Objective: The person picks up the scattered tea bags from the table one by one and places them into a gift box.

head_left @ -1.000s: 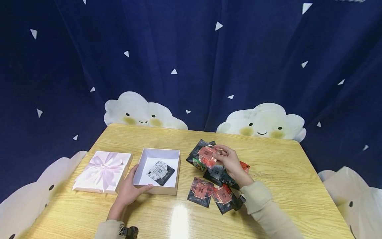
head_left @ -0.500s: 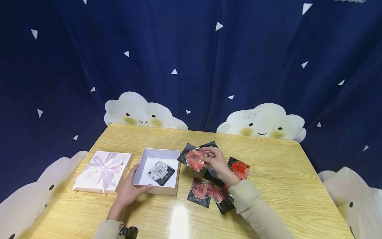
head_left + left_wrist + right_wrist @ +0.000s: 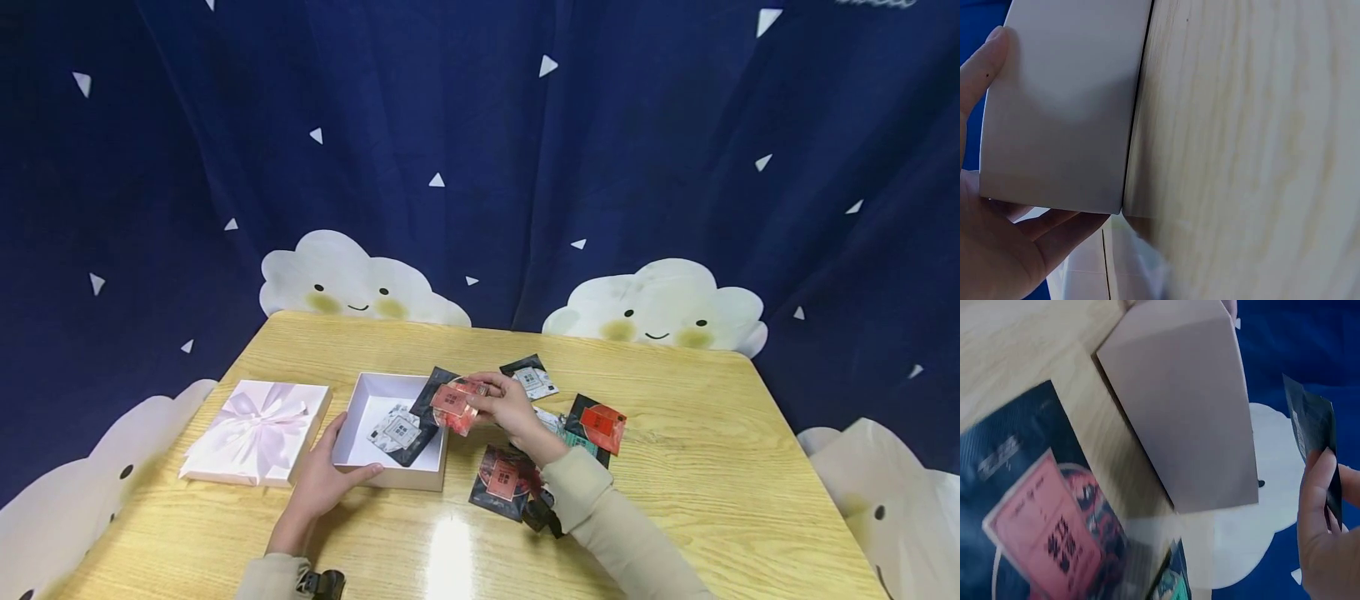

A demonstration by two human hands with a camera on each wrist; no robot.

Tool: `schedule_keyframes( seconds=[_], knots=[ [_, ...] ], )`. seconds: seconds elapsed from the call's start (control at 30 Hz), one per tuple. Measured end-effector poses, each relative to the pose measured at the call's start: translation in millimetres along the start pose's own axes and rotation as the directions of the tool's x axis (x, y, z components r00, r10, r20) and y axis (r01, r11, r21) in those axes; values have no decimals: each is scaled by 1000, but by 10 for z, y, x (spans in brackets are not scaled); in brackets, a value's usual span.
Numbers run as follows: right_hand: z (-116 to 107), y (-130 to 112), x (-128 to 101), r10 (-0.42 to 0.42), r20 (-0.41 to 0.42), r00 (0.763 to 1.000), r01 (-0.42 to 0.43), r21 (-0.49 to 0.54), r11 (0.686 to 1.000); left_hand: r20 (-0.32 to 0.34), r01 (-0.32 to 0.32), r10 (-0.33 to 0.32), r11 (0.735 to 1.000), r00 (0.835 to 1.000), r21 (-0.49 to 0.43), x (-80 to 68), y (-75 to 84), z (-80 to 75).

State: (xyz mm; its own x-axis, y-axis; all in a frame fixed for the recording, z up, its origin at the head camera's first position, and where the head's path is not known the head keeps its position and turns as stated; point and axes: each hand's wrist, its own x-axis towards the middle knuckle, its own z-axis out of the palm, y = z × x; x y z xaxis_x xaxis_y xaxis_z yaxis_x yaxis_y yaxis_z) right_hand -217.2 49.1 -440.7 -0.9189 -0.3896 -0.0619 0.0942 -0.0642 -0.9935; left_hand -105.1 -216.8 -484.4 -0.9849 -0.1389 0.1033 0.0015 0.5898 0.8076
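Observation:
An open white box [image 3: 390, 478] stands on the wooden table [image 3: 712, 467], with a grey and black sachet [image 3: 400, 432] lying inside. My left hand [image 3: 336, 467] grips the box's near left corner, thumb [image 3: 980, 65] on one wall [image 3: 1066, 112] and fingers under the corner. Over the box's right rim, my right hand [image 3: 491, 402] pinches a black sachet with a red label [image 3: 450, 400]. The right wrist view shows that sachet [image 3: 1311, 434] edge-on behind my fingers [image 3: 1317, 531], above the box [image 3: 1191, 412].
A white lid with a pink bow [image 3: 258, 432] lies left of the box. Loose sachets lie right of it: one grey-labelled [image 3: 529, 377], one red [image 3: 598, 427], one red near the front [image 3: 501, 479]. A blue curtain with clouds [image 3: 660, 312] hangs behind the table.
My right hand has carried the red-labelled sachet leftward from the pile to above the box's right rim. The left hand and the box have stayed put.

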Motion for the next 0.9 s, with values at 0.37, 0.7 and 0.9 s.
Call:
schedule_keyframes(
  seconds=[0.37, 0.7, 0.9],
  knots=[
    [331, 62, 89, 41, 83, 996, -44, 28, 999, 2, 2, -2, 1000, 1000, 5, 2, -8, -1],
    [532, 112, 179, 106, 127, 986, -107, -2, 994, 7, 1, -1, 1000, 1000, 5, 6, -18, 13],
    [628, 94, 222, 141, 115, 983, -142, -6, 990, 9, -7, 7, 1000, 1000, 4, 3, 0, -5]
  ],
)
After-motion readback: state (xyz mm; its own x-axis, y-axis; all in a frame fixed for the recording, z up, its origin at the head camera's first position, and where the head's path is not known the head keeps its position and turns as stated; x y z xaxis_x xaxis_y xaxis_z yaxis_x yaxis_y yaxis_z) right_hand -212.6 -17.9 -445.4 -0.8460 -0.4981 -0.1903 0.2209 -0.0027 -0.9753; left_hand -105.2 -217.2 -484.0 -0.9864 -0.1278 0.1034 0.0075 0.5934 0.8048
